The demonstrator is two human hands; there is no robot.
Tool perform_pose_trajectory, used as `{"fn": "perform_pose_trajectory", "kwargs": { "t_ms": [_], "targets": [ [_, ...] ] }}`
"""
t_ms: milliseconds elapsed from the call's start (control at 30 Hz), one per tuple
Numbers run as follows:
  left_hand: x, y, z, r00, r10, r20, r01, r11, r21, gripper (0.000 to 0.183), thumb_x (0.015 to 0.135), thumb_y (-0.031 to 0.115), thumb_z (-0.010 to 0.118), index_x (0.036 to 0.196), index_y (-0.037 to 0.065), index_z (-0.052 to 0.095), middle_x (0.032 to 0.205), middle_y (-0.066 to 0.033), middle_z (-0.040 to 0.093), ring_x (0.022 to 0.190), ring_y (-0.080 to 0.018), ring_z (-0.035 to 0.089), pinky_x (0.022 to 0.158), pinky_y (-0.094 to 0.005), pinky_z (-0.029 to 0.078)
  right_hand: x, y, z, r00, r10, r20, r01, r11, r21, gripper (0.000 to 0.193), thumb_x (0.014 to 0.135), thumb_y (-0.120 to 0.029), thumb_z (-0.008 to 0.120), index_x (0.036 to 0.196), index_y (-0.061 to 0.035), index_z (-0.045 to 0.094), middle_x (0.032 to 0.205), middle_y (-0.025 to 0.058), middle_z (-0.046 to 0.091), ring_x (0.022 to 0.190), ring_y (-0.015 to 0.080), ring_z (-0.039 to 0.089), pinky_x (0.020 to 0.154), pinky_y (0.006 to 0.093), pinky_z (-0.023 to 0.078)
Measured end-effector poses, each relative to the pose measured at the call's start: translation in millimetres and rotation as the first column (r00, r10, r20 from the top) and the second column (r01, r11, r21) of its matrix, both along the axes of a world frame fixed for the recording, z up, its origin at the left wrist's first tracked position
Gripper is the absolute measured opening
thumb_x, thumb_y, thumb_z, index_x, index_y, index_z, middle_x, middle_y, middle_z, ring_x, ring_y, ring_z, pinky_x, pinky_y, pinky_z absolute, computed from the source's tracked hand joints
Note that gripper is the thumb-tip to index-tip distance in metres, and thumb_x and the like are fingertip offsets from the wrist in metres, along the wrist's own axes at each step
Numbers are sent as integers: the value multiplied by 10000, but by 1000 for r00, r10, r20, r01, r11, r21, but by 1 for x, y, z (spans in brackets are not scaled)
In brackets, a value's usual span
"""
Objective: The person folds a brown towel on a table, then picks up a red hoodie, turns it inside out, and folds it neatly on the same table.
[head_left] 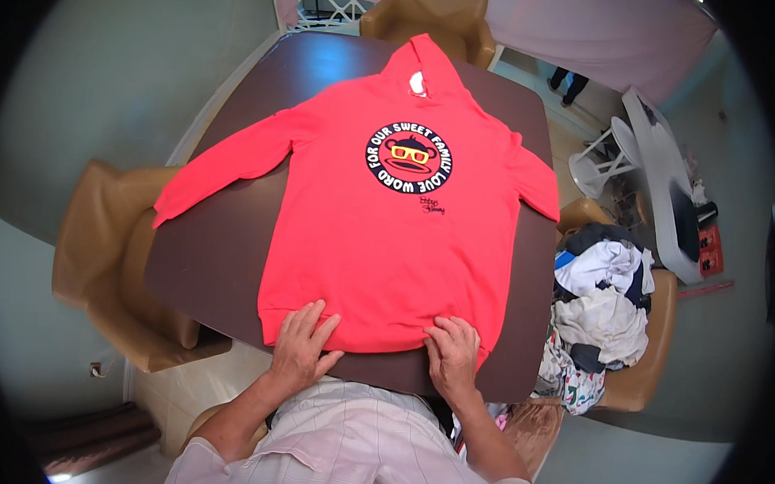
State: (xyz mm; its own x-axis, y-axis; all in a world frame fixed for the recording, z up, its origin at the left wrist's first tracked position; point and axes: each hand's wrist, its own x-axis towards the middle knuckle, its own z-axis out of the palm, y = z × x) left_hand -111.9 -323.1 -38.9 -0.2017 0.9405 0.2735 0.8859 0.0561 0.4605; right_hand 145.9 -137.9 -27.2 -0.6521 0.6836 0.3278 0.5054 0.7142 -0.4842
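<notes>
A red hooded sweatshirt (pixel 344 249) lies spread on the dark brown table (pixel 205 269), front side up, its hood pointing away from me. A round dark badge with a cartoon monkey face in yellow glasses (pixel 408 158) is printed on its chest. One sleeve stretches out to the left; the other bends down at the right. My left hand (pixel 303 346) rests on the left part of the hem, fingers apart and laid over the cloth. On the right part of the hem, my right hand (pixel 454 356) touches the fabric with slightly bent, parted fingers.
Tan armchairs stand at the left (pixel 110 247) and the far end (pixel 423 19) of the table. Clothes (pixel 605 312) are heaped on another chair at the right. Beyond it are a white stool (pixel 607 156) and a white-framed unit (pixel 667 185). A person's legs (pixel 569 84) show far off.
</notes>
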Motion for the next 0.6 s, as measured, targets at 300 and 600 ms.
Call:
{"fn": "perform_pose_trajectory", "kwargs": {
  "t_ms": [300, 600],
  "targets": [
    [-18, 33, 2, 996, 18, 86, -17, 1000, -8, 241, 885, 209, 827, 962, 21, 699, 1141, -156, 668, 1050, -366, 615, 891, -480, 480, -19, 61, 17, 971, 39, 236, 81, 874, -479, 177, 1009, -231, 715, 957, -62, 721, 829, 173, 721, 881, 373, 708, 834, 489, 497],
    [-35, 47, 1, 992, -3, 127, 9, 999, -48, 266, 935, 246, 800, 849, 35, 662, 971, -114, 632, 927, -348, 589, 827, -478, 462, -4, 4, 44, 982, 47, -182, -70, 990, -125, 213, 828, -37, 849, 971, -54, 693, 970, 125, 717, 934, 343, 681, 838, 455, 518]
  ]
}}
